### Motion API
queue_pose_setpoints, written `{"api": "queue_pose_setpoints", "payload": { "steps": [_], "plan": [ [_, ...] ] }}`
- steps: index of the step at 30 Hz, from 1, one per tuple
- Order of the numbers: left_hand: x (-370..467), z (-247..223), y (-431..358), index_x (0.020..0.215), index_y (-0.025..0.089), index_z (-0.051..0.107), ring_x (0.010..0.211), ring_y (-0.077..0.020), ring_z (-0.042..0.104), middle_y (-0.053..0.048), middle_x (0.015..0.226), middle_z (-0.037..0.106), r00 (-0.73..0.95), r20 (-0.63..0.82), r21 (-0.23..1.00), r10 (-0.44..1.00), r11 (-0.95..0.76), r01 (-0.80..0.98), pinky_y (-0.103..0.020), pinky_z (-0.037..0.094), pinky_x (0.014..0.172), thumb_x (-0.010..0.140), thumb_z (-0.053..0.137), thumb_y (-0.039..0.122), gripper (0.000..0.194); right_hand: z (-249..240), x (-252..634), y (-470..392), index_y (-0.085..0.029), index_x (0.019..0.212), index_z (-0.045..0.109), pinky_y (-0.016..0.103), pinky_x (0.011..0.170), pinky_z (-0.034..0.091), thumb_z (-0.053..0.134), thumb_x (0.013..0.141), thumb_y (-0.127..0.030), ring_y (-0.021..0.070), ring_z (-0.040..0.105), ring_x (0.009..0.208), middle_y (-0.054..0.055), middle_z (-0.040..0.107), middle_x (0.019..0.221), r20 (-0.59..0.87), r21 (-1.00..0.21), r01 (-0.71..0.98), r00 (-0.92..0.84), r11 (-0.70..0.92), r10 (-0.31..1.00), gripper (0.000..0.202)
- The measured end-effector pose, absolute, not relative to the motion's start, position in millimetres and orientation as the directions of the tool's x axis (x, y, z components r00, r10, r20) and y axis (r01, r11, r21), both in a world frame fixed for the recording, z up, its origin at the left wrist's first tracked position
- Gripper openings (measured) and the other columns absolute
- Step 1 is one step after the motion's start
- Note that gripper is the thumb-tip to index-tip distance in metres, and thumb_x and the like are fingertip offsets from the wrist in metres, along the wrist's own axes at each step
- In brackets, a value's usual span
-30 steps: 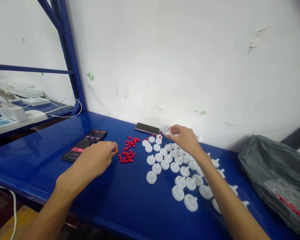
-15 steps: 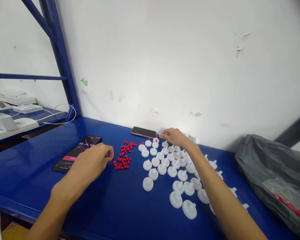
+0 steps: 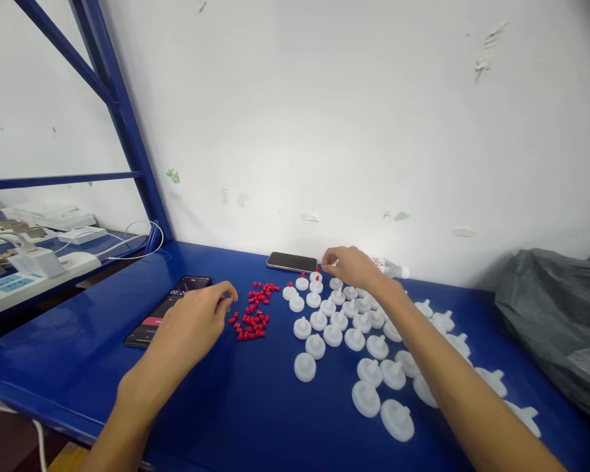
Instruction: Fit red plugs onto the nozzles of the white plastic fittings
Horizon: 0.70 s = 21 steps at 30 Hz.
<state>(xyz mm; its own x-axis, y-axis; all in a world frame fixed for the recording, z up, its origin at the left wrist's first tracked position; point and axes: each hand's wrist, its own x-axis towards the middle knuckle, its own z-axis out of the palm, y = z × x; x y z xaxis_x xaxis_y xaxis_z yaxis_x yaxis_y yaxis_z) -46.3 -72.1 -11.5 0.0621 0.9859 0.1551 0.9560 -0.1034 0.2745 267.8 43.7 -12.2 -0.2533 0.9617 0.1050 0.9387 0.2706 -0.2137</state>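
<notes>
Small red caps (image 3: pixel 252 319) lie scattered in the middle of the blue table. Just left of them is my left hand (image 3: pixel 204 318), thumb and forefinger pinched; anything between the fingertips is too small to make out. White round discs with short stems (image 3: pixel 354 339) spread over the table to the right. A few at the back carry red caps on their stems, such as one disc (image 3: pixel 302 283). My right hand (image 3: pixel 351 267) is over the back of the discs, its fingers curled together near a capped one; what it grips, if anything, cannot be told.
A phone with a timer (image 3: pixel 150 324) lies partly behind my left hand. Another dark phone (image 3: pixel 292 262) rests by the wall. A clear bottle (image 3: pixel 393 269) lies behind my right wrist. A dark plastic bag (image 3: pixel 555 321) stands at right; a power strip (image 3: pixel 24 282) is far left.
The whole view has shifted slightly. My left hand has risen a little from beside the red caps. My right hand remains at the back of the discs.
</notes>
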Motion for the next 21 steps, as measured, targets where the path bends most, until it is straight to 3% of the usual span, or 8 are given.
{"api": "queue_pose_setpoints", "payload": {
  "steps": [8, 15, 18, 21],
  "plan": [
    [-40, -10, -73, 0.103, 0.028, 0.070, 0.091, -0.0302, 0.073, -0.005, 0.097, 0.079, 0.097, 0.104, 0.281, 0.990, -0.123, 0.952, -0.039, 0.045, 0.082, 0.101, 0.034, 0.033, 0.037, -24, 258, 37, -0.020, 0.132, 0.064, 0.047, 0.094, 0.060, 0.067, 0.102, -0.038, 0.0249, 0.069, 0.111, 0.010, 0.066, 0.134, 0.136, -0.278, 0.905, -0.295, 0.323, 0.946, 0.035],
    [-43, -9, -71, 0.110, 0.028, 0.070, 0.082, -0.0284, 0.073, -0.003, 0.089, 0.080, 0.065, 0.208, 0.401, 0.976, -0.146, 0.904, -0.036, 0.047, 0.072, 0.097, 0.043, 0.044, 0.034, 5, 261, 29, -0.017, 0.127, 0.065, 0.044, 0.090, 0.060, 0.065, 0.103, -0.038, 0.0231, 0.070, 0.104, 0.009, 0.069, 0.124, 0.328, -0.415, 0.859, -0.166, 0.299, 0.930, 0.032],
    [-43, -6, -75, 0.112, 0.027, 0.069, 0.072, -0.0250, 0.070, -0.002, 0.085, 0.078, 0.070, 0.257, 0.467, 0.964, -0.187, 0.864, -0.034, 0.048, 0.066, 0.097, 0.045, 0.047, 0.035, 29, 251, 18, -0.016, 0.118, 0.062, 0.037, 0.083, 0.057, 0.055, 0.106, -0.029, 0.0203, 0.069, 0.095, 0.008, 0.074, 0.105, 0.413, -0.477, 0.790, -0.186, 0.385, 0.892, 0.019],
    [-37, -1, -85, 0.113, 0.027, 0.067, 0.065, -0.0215, 0.067, 0.000, 0.083, 0.076, 0.062, 0.317, 0.540, 0.946, -0.234, 0.808, -0.032, 0.048, 0.062, 0.098, 0.046, 0.052, 0.036, 50, 235, -2, -0.020, 0.114, 0.059, 0.031, 0.077, 0.054, 0.056, 0.103, -0.026, 0.0171, 0.069, 0.092, 0.006, 0.076, 0.108, 0.467, -0.503, 0.687, -0.295, 0.524, 0.834, 0.013]
  ]
}}
